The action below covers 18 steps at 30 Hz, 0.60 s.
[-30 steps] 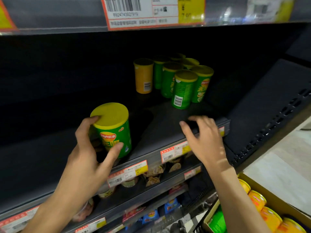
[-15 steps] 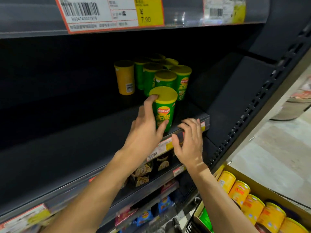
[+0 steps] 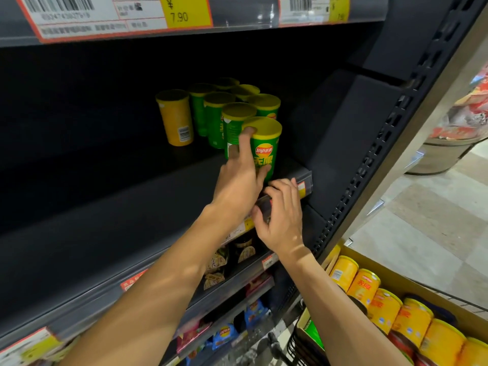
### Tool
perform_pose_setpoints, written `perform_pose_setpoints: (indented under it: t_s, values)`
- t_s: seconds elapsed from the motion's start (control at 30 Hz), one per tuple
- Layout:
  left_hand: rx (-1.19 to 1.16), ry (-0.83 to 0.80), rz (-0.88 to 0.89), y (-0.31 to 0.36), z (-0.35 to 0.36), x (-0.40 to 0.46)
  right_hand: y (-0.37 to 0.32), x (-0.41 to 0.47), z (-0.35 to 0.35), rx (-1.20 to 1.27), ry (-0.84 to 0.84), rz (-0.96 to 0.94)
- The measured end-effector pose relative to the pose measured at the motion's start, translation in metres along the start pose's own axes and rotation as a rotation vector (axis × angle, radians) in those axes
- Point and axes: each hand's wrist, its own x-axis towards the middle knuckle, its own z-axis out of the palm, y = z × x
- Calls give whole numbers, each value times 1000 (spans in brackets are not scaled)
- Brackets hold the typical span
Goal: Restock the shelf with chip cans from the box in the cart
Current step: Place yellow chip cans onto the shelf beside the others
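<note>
My left hand grips a green chip can standing upright at the front right of the dark shelf: the forefinger lies over the rim of its yellow lid, the thumb curls against the lower front of the can below the label. My right hand is just beside and below it, fingers curled over the front edge of the shelf and the thumb underneath, pinching the price rail there. The two hands are near each other, almost touching. Directly behind the held can stand more green cans in a tight cluster, upright and touching one another; I cannot tell their exact count in the dim rear. One orange can stands upright to the left of the cluster, apart from it, with a barcode label facing out. The left part of the shelf shows bare dark surface. Above, the next shelf edge carries a price tag reading 7.90. Below, lower shelves hold small snack packets. At lower right, a cardboard box holds a row of orange chip cans lying on their sides, and a black wire cart edge shows beside it. A tiled floor lies to the right.
</note>
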Motion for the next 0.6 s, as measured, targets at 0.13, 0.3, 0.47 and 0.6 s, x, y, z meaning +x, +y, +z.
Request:
perform_pose_setpoints:
  t_s: [0.13,0.3,0.47,0.6]
  values:
    - [-9,-9,-15,4,4,6,1,0,-1,6,-8,-4]
    - [39,5,-1,2,9,9,1,0,-4,27,-24,-7]
    - [93,31,-9,5,10,3,3,-3,-8,10,-104,-11]
    - [275,18,-10,13,9,-17,11,-8,-21,39,-200,-28]
